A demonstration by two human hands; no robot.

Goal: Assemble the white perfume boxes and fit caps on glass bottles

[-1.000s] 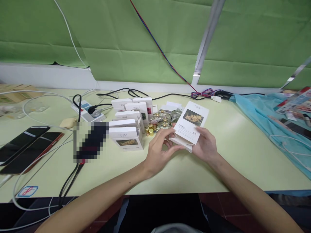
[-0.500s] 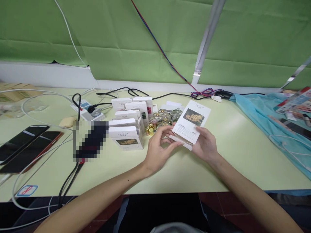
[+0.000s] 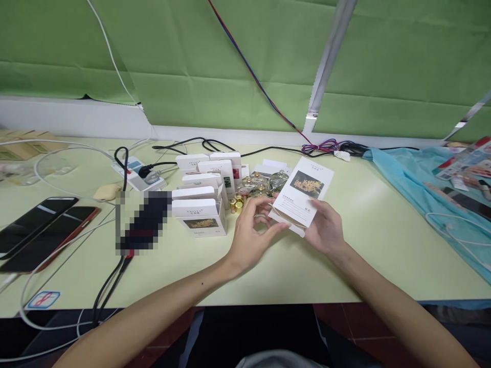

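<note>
A white box (image 3: pixel 293 203) with a yellow-flower picture is tilted between my two hands, its near end open with a flap sticking out. My right hand (image 3: pixel 326 227) is wrapped round its right side, thumb on the front. With thumb and fingers, my left hand (image 3: pixel 253 230) grips the open end at the flap. Several similar white boxes (image 3: pixel 203 228) stand upright to the left. Behind my left hand lie glass bottles (image 3: pixel 255 183) with gold tops and small gold caps (image 3: pixel 238 206).
Two phones (image 3: pixel 36 220) lie at the left beside cables. A power strip (image 3: pixel 134 174) sits behind them. A blue cloth (image 3: pixel 414 189) covers the right side, with a dark phone (image 3: pixel 468 203) on it. Black cables run along the wall.
The box has shifted very slightly, and its open end shows a little wider between my hands. The standing boxes and bottles have not moved.
</note>
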